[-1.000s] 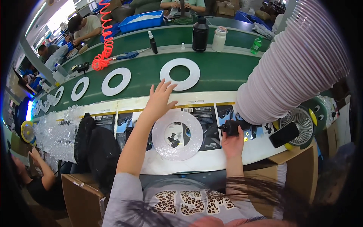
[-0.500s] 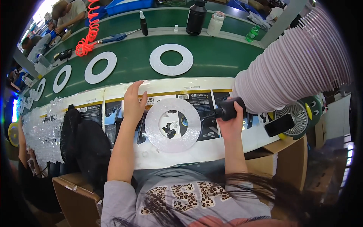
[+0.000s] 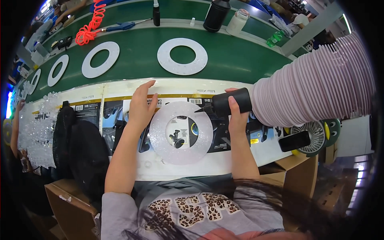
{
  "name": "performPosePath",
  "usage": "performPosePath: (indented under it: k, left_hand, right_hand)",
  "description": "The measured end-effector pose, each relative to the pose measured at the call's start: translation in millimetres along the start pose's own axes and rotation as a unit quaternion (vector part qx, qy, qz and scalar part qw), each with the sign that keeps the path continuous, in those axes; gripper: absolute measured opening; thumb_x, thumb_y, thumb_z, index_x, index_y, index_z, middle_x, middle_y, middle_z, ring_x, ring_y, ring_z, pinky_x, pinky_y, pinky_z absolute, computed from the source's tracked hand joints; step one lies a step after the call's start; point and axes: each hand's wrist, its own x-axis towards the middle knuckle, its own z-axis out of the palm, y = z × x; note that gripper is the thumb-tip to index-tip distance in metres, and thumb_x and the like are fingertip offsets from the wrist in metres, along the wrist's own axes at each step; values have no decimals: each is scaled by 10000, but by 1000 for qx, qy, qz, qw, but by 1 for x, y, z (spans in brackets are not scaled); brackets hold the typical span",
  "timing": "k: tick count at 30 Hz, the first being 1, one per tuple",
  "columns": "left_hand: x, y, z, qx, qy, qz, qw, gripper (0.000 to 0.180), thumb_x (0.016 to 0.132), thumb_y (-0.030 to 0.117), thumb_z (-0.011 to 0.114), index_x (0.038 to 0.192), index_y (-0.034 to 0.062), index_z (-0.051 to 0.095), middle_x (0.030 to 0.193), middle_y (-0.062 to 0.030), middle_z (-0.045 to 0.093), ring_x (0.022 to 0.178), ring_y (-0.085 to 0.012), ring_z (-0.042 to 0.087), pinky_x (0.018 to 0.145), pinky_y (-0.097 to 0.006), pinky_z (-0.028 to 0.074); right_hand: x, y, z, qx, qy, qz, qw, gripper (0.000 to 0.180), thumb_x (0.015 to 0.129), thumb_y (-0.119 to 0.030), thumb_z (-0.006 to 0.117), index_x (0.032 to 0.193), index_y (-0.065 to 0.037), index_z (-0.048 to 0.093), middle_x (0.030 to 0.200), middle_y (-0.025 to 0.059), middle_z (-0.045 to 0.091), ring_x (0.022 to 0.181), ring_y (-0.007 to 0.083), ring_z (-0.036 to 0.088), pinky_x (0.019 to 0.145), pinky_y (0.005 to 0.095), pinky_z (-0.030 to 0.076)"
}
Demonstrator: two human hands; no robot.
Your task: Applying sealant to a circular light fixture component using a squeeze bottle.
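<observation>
A translucent white flat ring (image 3: pixel 159 138) lies in front of me on a printed sheet covering the white work surface. My right hand (image 3: pixel 237 120) grips a black squeeze bottle (image 3: pixel 232 102), tipped sideways with its thin nozzle pointing left. The nozzle tip is at the ring's upper right part; whether it touches cannot be told. Beside the ring's upper left edge is my left hand (image 3: pixel 141 106), fingers stretched and thumb apart, holding nothing.
A tall leaning stack of white rings (image 3: pixel 312 86) stands at right, by a small fan (image 3: pixel 314 136) and a phone (image 3: pixel 294 141). Several rings, one the nearest ring (image 3: pixel 162 57), lie on the green belt (image 3: pixel 138 72). Clear plastic parts (image 3: pixel 40 132) and black fabric (image 3: pixel 88 156) are at left.
The black bottle has tilted onto its side, its nozzle moving left to over the ring. My left hand stays beside the ring. The view has shifted slightly.
</observation>
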Motion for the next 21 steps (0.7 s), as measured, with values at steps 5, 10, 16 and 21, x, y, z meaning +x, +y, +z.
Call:
performPosePath:
  k: [5,10,16,21]
  left_hand:
    - [-3,-8,5,-27,-21,-26,999,391,845,56,616,1225,41,521,1125,-155,607,1038,-306,586,892,-382,474]
    - [-2,-8,3,-35,-29,-47,998,396,846,52,612,1231,43,520,1120,-156,613,1024,-297,599,887,-378,477]
    - [-2,-7,3,-50,-42,-65,996,390,849,50,608,1230,41,523,1117,-157,619,1003,-286,612,881,-371,479]
    - [-3,-5,3,-50,-39,-70,996,384,850,48,607,1226,47,528,1103,-154,626,977,-280,625,871,-368,483]
  right_hand:
    - [-6,-7,4,-100,-44,-56,992,234,845,-150,628,1028,-5,610,986,54,623,875,102,565,793,238,458]
    - [-8,-8,8,-172,-74,-76,979,231,823,-140,663,1010,-10,627,842,32,642,753,98,591,701,237,480]
    - [-8,-1,4,-190,-89,-65,976,203,826,-131,664,984,-9,624,810,35,647,735,91,598,676,233,482]
    - [-9,-2,7,-192,-99,-49,975,199,818,-120,674,979,-14,627,815,40,650,746,89,601,679,229,481]
